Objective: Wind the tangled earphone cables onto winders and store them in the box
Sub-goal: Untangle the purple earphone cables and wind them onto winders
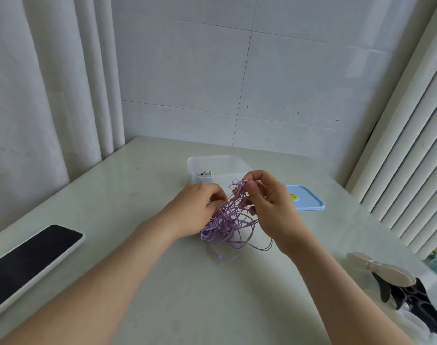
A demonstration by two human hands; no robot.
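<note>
A tangle of thin purple earphone cable (231, 225) hangs between my hands above the pale table (177, 290), its lower loops trailing onto the surface. My left hand (200, 207) grips the left side of the tangle with curled fingers. My right hand (267, 197) pinches a few loops at the top between thumb and fingers. Behind the hands stands a clear plastic box (217, 168) with a small item in its left corner. Beige and black winders (386, 272) lie at the right edge.
A light blue lid (305, 199) with a yellow smiley lies right of the box. A phone (26, 265) in a white case lies at the left front. Curtains hang at the left and a ribbed panel at the right; a tiled wall stands behind.
</note>
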